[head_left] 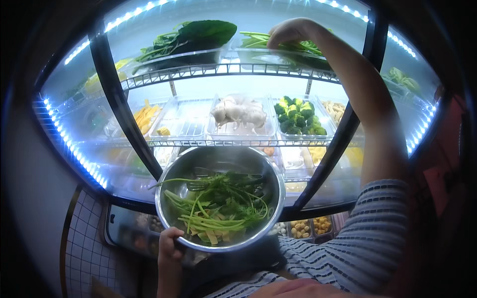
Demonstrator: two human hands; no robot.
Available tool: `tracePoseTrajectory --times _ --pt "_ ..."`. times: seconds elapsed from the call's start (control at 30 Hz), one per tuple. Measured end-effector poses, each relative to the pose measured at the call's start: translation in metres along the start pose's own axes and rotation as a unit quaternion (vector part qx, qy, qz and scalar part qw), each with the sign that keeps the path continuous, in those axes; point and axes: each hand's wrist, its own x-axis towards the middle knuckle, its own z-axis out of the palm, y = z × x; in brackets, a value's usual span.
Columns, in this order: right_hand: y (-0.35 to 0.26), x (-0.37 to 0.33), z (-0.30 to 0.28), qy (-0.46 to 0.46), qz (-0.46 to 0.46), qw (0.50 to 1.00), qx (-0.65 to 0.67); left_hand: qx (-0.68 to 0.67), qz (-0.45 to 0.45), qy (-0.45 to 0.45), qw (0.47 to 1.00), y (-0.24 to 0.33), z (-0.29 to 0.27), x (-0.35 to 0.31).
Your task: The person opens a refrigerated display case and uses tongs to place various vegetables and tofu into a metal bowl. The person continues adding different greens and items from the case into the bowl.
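A dark-framed cabinet (pixel 134 202) fills the far side, its left post (pixel 120 107) and right post (pixel 330 159) slanting between panels. Inside, an upper shelf (pixel 233 68) and a lower shelf (pixel 238 142), both wire-edged, cross before a pale, brightly lit back (pixel 194 84). Bluish-white light strips (pixel 69 141) of small bright dots run along the top and down the left and right sides. At the near left stand a plain greyish wall (pixel 35 198) and a pale gridded surface (pixel 89 243) with a brownish edge (pixel 68 233). The far right is dim and reddish.
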Motion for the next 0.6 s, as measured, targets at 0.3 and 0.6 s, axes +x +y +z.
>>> tracePoseTrajectory --times 0.3,0.6 --pt "-0.019 -0.015 0.012 0.113 -0.112 0.976 -0.147 0.059 0.024 0.086 0.994 0.003 0.013 -0.009" --pt "-0.015 0.014 0.025 0.172 -0.239 0.912 -0.284 0.038 0.034 0.122 0.991 -0.001 0.020 -0.017"
